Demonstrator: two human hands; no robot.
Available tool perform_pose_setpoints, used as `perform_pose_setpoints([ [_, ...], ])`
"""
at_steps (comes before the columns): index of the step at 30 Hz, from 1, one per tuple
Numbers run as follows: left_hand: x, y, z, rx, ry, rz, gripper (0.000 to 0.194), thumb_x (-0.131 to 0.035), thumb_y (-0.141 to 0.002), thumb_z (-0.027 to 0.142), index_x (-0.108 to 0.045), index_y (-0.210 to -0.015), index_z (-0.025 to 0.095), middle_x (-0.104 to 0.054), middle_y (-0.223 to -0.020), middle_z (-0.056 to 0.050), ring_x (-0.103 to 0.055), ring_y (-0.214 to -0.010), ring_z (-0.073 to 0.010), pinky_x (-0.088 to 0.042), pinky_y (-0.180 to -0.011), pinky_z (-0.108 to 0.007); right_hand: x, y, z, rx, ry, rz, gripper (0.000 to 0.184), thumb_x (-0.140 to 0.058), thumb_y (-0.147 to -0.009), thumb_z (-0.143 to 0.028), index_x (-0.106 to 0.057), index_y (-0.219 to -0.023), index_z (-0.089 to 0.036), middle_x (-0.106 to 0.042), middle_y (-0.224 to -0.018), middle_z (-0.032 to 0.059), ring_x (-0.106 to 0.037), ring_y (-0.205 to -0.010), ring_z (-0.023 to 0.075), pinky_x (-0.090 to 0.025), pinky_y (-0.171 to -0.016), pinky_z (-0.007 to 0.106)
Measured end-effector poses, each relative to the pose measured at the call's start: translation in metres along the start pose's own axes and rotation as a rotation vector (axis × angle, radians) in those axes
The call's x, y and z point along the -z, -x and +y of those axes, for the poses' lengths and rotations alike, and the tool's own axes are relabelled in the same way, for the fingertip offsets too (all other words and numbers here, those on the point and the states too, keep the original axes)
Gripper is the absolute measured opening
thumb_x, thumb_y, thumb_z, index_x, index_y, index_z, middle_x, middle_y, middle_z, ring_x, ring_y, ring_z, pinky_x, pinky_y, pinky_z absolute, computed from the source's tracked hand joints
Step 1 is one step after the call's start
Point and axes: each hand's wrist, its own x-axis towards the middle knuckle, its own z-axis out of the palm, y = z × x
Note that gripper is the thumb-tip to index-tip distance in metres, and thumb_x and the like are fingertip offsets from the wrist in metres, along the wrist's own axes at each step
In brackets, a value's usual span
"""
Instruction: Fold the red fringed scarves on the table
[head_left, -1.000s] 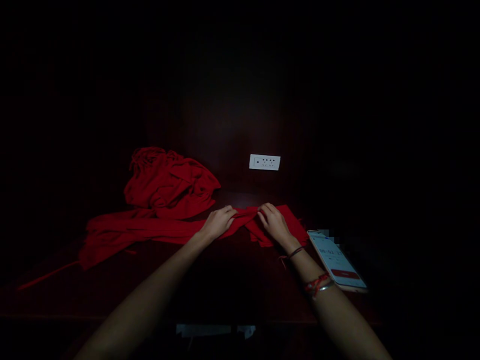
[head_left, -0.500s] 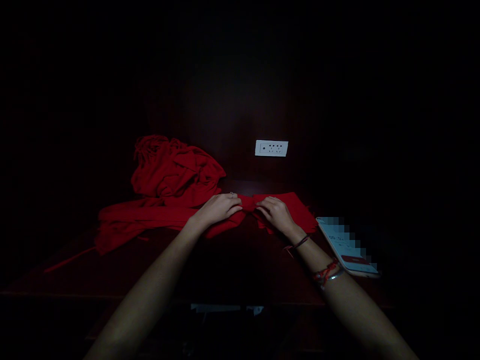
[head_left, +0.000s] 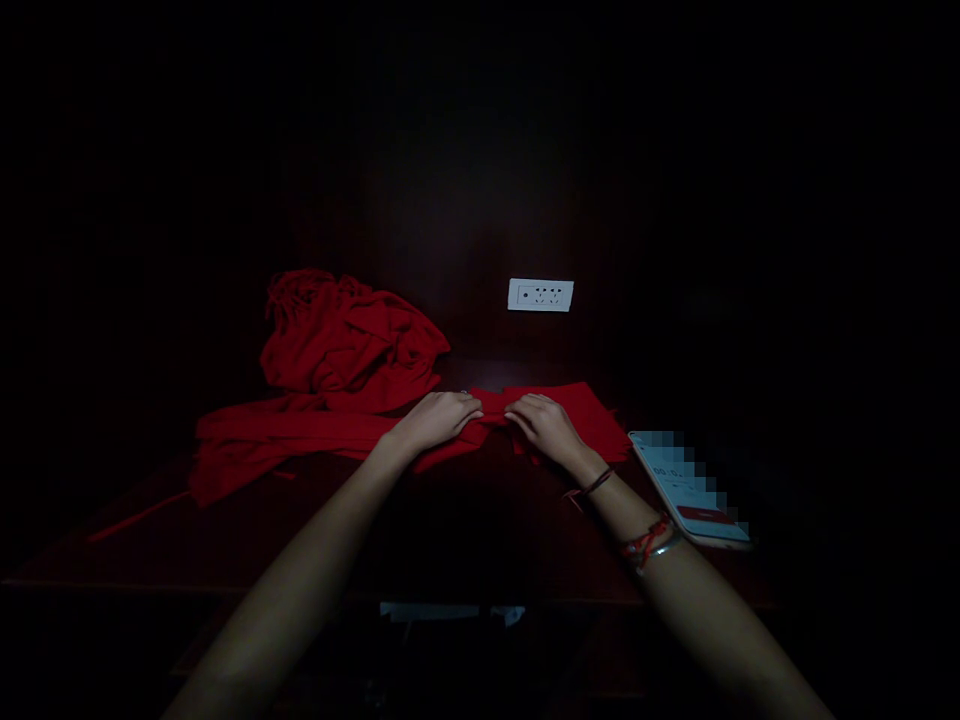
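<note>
Red fabric is lying across the dark table, and we are pinching its narrow middle between the fingers of our left hand and right hand, held close together. Behind our left hand, a crumpled red heap with fringe is resting. We are keeping a lit phone beyond our right wrist; a white socket is showing behind.

Both hands on red cloth
Below the socket plate; the phone lies to its lower right.
</note>
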Motion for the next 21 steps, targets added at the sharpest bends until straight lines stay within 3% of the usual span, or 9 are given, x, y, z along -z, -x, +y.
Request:
perform_pose_setpoints([
  [3,0.002,0.002,0.0,0.006,0.025,-0.039,0.029,-0.027,-0.085,0.033,-0.051,-0.086,0.018,-0.056,-0.076,-0.003,-0.053,-0.068,-0.0145,-0.036,-0.058,-0.022,0.001,0.0,0.001,-0.012,0.015,-0.005,0.025,-0.034,-0.083,-0.027,-0.056,-0.079,-0.016,-0.057,-0.073,0.005,-0.048,-0.069,0.0136,-0.037,-0.068,0.024],
  [6,0.004,0.004,-0.003,-0.008,0.044,-0.043,0.028,-0.036,-0.081,0.039,-0.049,-0.094,0.018,-0.055,-0.084,-0.004,-0.052,-0.075,-0.0164,-0.037,-0.06,-0.023,0.002,0.0,0.002,-0.061,0.015,0.001,0.025,-0.033,-0.083,-0.026,-0.055,-0.079,-0.016,-0.056,-0.072,0.0052,-0.048,-0.069,0.0139,-0.037,-0.067,0.025],
  [12,0.001,0.002,-0.002,0.02,0.023,-0.009,0.02,-0.034,-0.082,0.023,-0.051,-0.091,0.019,-0.054,-0.086,-0.004,-0.051,-0.077,-0.015,-0.038,-0.064,-0.023,0.004,0.0,-0.003,0.004,-0.042,-0.015,0.028,-0.04,-0.079,-0.035,-0.051,-0.098,-0.018,-0.055,-0.093,0.0064,-0.047,-0.085,0.016,-0.036,-0.075,0.028],
  [16,-0.001,0.001,0.0,0.012,0.007,-0.01,0.021,-0.033,-0.083,0.025,-0.052,-0.091,0.019,-0.055,-0.084,-0.004,-0.052,-0.075,-0.0151,-0.038,-0.063,-0.023,0.002,-0.001,-0.004,0.0,0.01,-0.062,0.023,-0.037,-0.082,-0.029,-0.056,-0.084,-0.017,-0.057,-0.077,0.0048,-0.049,-0.073,0.0141,-0.035,-0.07,0.026],
  [21,-0.001,0.005,-0.015,0.099,-0.041,-0.056,0.019,-0.037,-0.08,0.021,-0.051,-0.092,0.018,-0.055,-0.086,-0.005,-0.052,-0.077,-0.0164,-0.039,-0.061,-0.024,-0.001,0.0,0.004,-0.096,0.068,-0.04,0.024,-0.036,-0.082,-0.028,-0.057,-0.08,-0.016,-0.057,-0.073,0.0052,-0.049,-0.07,0.0142,-0.035,-0.067,0.025],
])
